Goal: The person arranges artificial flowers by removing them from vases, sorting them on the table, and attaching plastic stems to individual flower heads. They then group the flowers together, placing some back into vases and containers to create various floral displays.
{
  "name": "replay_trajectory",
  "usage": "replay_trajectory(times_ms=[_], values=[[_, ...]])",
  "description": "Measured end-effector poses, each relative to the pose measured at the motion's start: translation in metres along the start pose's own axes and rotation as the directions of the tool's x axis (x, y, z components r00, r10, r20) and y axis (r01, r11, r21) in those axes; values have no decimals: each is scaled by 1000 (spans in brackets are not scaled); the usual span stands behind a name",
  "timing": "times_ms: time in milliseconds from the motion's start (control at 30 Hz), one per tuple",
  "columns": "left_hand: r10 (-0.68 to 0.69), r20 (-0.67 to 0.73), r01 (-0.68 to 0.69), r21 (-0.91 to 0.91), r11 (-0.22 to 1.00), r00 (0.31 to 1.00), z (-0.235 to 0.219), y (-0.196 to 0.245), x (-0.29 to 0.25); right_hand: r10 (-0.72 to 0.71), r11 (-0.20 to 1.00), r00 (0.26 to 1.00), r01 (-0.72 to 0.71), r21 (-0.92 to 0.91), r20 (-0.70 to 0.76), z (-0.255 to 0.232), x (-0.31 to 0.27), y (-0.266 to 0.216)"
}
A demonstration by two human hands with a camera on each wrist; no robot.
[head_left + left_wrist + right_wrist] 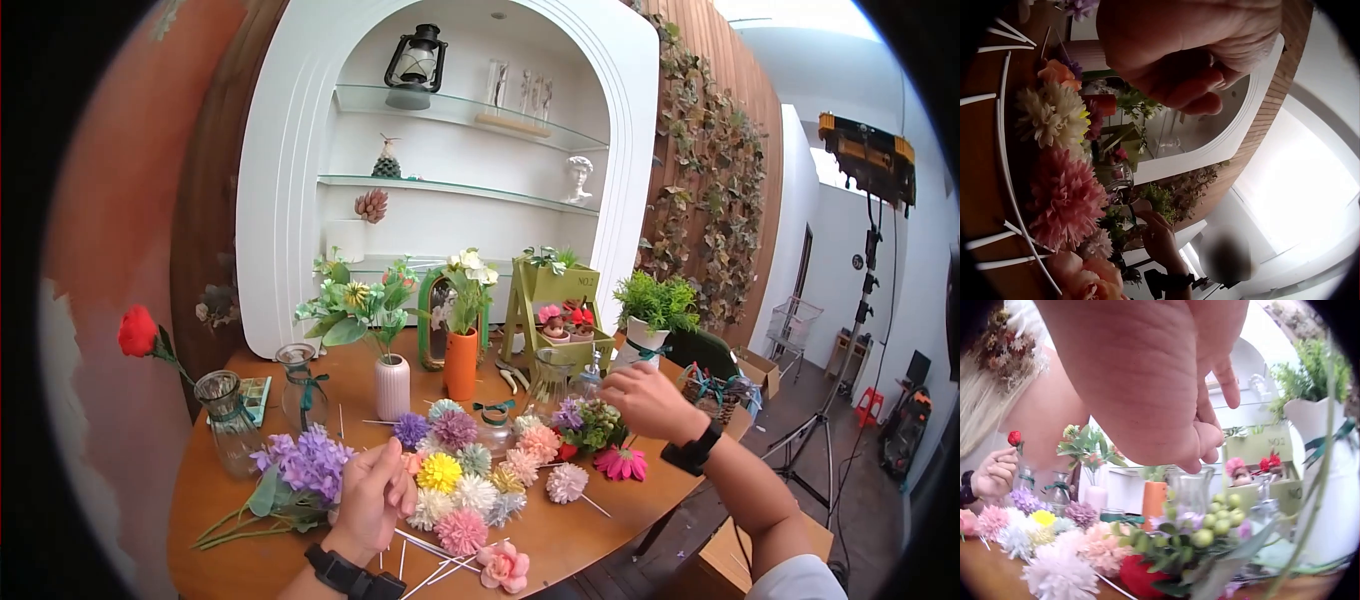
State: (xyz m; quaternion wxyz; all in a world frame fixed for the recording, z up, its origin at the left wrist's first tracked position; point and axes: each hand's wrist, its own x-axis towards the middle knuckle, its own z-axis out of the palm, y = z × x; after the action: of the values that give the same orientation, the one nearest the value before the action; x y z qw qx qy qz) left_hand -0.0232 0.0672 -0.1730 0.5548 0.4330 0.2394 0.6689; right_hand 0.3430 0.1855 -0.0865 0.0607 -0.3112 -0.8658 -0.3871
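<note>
My left hand hovers at the near left of a pile of pompom flowers, fingers loosely curled, nothing visible in them. Close beside it lie a purple hydrangea stem, a yellow pompom flower and a pink pompom flower. My right hand is raised over the table's right side, its fingers bent downward with no object showing between them. Below it in the right wrist view are a sprig of green berries and a red flower. A magenta daisy lies under the right wrist.
Glass vases stand at the left, one with a red rose. Behind the pile are a pink vase, an orange vase and a green stand. A white pitcher stands by the right hand. White stems lie in front.
</note>
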Motion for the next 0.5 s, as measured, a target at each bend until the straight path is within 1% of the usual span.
replay_trajectory(times_ms=[67, 100, 167, 200, 267, 400, 500], values=[[0, -22, 1, 26, 1000, 1000, 1, 0, 0, -18, 997, 999, 16, -71, -31, -3, -14, 16], [-3, -26, 4, 29, 1000, 1000, 2, 2, 0, -17, 997, 1000, 15, -74, -26, -3, -21, 21], [-7, -13, 8, 15, 1000, 1000, 0, 1, -1, -2, 998, 997, 7, -68, 71, -4, -33, 29], [-10, -3, 10, 7, 1000, 1000, 0, 0, -1, -1, 997, 997, 7, -71, 73, -4, -37, 31], [-17, -5, 17, 11, 1000, 1000, 1, 0, -1, 11, 995, 991, 2, -104, 132, -2, -45, 34], [-26, 0, 26, 6, 1000, 1000, -2, -3, 1, 21, 991, 991, -2, -135, 133, 9, -55, 45], [-27, -10, 27, 8, 1000, 1000, -2, -2, 0, 12, 996, 987, 3, -92, 162, 13, -57, 53]])
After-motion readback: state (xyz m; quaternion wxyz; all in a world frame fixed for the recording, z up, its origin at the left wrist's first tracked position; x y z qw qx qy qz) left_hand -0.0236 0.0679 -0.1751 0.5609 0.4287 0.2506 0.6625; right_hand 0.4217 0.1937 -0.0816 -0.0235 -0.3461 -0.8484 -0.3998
